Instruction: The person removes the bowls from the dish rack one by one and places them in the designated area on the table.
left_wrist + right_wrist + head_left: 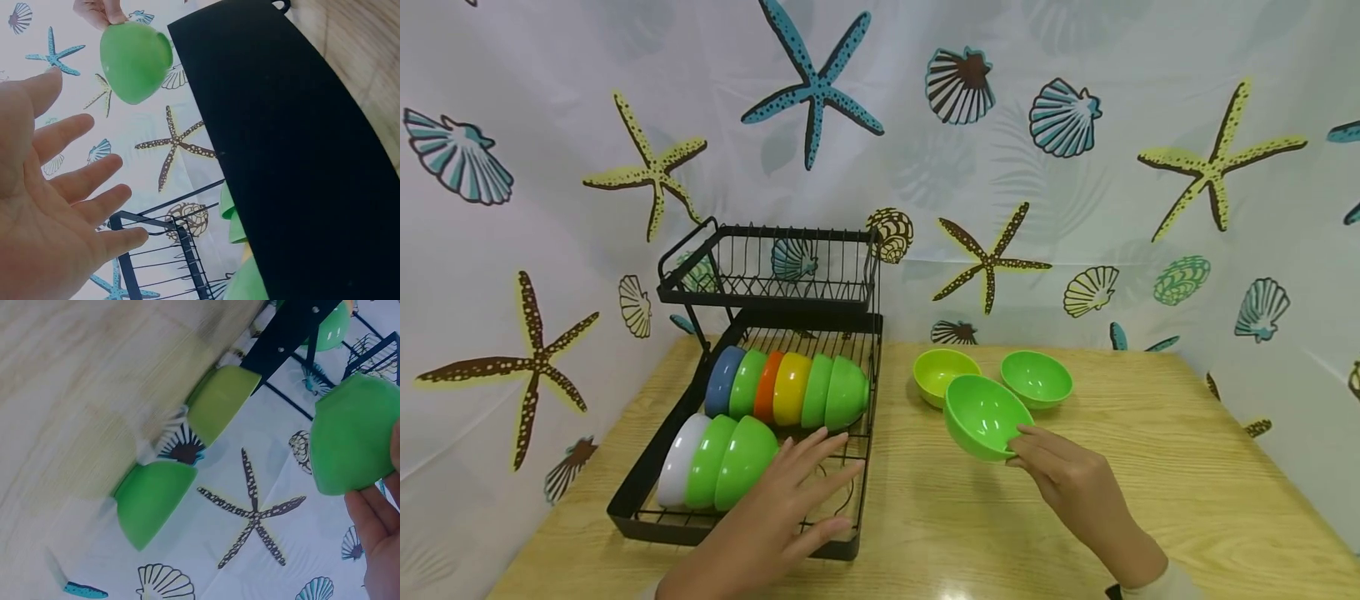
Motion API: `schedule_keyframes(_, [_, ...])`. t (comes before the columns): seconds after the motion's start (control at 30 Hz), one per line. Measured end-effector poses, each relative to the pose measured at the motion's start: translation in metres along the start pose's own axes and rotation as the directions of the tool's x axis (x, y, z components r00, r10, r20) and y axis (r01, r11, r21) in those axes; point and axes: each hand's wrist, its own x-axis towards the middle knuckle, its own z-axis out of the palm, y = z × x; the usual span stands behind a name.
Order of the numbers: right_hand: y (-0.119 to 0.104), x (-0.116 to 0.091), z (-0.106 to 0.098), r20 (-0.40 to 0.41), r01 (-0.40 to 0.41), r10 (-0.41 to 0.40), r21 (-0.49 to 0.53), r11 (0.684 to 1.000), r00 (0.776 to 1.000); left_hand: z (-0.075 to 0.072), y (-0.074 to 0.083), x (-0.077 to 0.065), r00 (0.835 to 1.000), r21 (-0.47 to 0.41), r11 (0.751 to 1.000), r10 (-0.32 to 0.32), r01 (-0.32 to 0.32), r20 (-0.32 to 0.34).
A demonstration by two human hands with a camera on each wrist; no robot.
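Observation:
My right hand (1071,479) pinches the rim of a green bowl (985,415), which is tilted and held up over the table. The bowl's outside and foot show in the right wrist view, with fingers under its rim. Over the front right of the black dish rack (745,533) hovers my left hand (782,508), fingers spread and nothing in it. Beside that hand, a front row of one white bowl (682,461) and two green bowls (748,461) stands on edge. Behind them stands a row of blue, green, orange and yellow bowls (793,387).
A yellow-green bowl (936,372) and another green bowl (1037,379) sit upright at the back of the wooden table (1187,450). The rack's upper tier (767,296) rises over its back part. A patterned cloth (1105,208) hangs behind and along the sides.

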Motion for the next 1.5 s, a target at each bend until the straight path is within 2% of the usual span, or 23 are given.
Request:
schedule_keyframes(0.2, [0.021,0.004,0.000,-0.009,-0.038,0.037,-0.093,0.995,0.999,0.001,-0.002,-0.003,0.999,0.005,0.999,-0.035,0.035,0.015])
schedule_keyframes(0.43, [0.052,0.009,0.010,-0.002,-0.071,0.072,-0.164,0.984,0.997,0.002,-0.006,-0.006,0.998,0.022,0.998,-0.058,0.058,0.011])
schedule_keyframes(0.73, [0.088,0.008,0.023,0.037,-0.173,0.186,-0.231,0.958,0.982,0.003,-0.007,-0.009,0.998,0.031,0.998,-0.060,0.060,0.020])
schedule_keyframes(1.0, [0.103,0.000,0.029,0.104,-0.271,0.307,-0.269,0.924,0.946,0.004,-0.010,-0.011,0.997,0.020,0.998,-0.067,0.067,0.024])
schedule_keyframes(1.23, [0.113,-0.008,0.037,0.153,-0.316,0.363,-0.266,0.911,0.919,0.004,-0.011,-0.012,0.996,0.012,0.996,-0.083,0.083,0.037])
schedule_keyframes(1.33, [0.115,-0.011,0.041,0.194,-0.333,0.393,-0.280,0.900,0.899,0.005,-0.012,-0.012,0.997,0.014,0.997,-0.071,0.071,0.033])
schedule_keyframes(1.5, [0.116,-0.015,0.042,0.268,-0.373,0.456,-0.308,0.875,0.849,0.005,-0.011,-0.013,0.997,0.019,0.997,-0.070,0.070,0.044])
